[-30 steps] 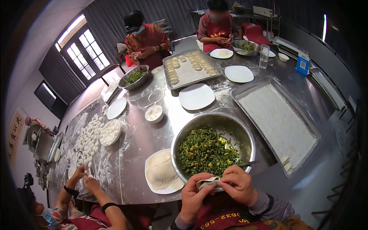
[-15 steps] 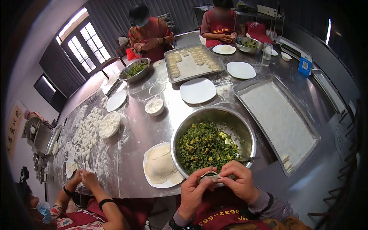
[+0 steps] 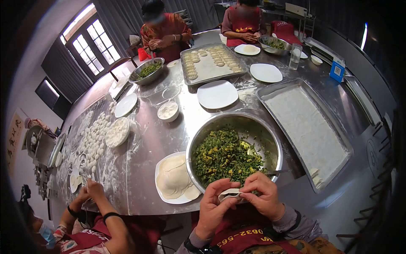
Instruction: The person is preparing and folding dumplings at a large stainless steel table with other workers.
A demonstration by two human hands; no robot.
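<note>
Between my two hands, just over the near rim of a steel bowl, is a half-folded dumpling with dark filling showing in its gap. My left hand holds its left side, fingers curled round it. At the right end, the thumb and fingers of my right hand pinch the dough edge. Chopped green filling with yellow bits lies in the bowl, and a utensil handle sticks out over its right rim. Left of the bowl, dumpling wrappers are stacked on a white plate.
A lined metal tray lies to the right, with a few pale pieces in its near corner. Farther back are a tray of dumplings and white plates. At left, a co-worker's hands work near floured dough pieces. Two people stand across the table.
My hands stay on the dumpling, its opening turned slightly. The view has shifted a little. The left co-worker's hands have moved up slightly, and the far-left person's hands have come together.
</note>
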